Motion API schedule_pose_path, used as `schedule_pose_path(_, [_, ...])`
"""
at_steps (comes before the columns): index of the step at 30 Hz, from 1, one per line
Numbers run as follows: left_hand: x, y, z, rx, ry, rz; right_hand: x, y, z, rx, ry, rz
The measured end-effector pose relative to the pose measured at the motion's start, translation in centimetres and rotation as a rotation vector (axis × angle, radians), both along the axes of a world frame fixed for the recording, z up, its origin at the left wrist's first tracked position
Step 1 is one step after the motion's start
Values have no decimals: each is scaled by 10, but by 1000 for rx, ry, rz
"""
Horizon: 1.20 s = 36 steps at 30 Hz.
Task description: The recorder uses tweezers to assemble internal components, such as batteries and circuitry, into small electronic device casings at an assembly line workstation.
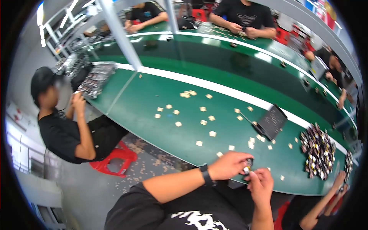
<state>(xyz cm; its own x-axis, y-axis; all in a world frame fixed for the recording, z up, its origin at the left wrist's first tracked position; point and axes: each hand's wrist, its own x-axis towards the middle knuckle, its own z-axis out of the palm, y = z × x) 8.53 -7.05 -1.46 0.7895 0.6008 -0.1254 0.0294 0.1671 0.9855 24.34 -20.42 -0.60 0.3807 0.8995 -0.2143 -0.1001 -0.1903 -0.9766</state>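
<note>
Workshop, head view: grey posts (119, 34) rise beside a conveyor belt (195, 61) edged by white rails; grey floor (86, 199) at lower left, littered with small pale bits near the worktop's edge.
Worktop (130, 94): long and green, strewn with small pale square pieces (212, 133), some touching, most apart.
Left hand (229, 165): above the near edge of the worktop, a black wristband (206, 175) at its wrist; fingers closed on a small black part (248, 165) with a silvery patch.
Right hand (261, 182): fingers drawn to a narrow pinch at the lower end of that same part, which sits between the 2 hands.
Black tray (272, 122): tilted, ahead of the hands and toward the right, pale pieces just beside it.
Heap of small parts (317, 151): black, silver and yellowish, piled on the worktop's right side.
Left co-worker (63, 130): seated on a red stool (115, 159), both hands raised near plastic-wrapped packs (96, 80).
Far side: 2 co-workers in black shirts (247, 15) with their hands over another green surface.
</note>
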Motion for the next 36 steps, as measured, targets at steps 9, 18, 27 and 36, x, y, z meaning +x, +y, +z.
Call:
schedule_pose_path(9, [7, -3, 10, 100, 23, 41, 14, -2, -22, 141, -56, -46])
schedule_pose_path(18, [7, -6, 13, 157, 39, 79, 13, 9, -14, 82, -490, 27])
schedule_pose_path(27, [1, 2, 12, 10, 51, 65, 4, 24, -9, 245, -673, 34])
schedule_pose_path(36, [-1, -8, 12, 144, 30, 192, 10, 30, -9, -6, -63, -45])
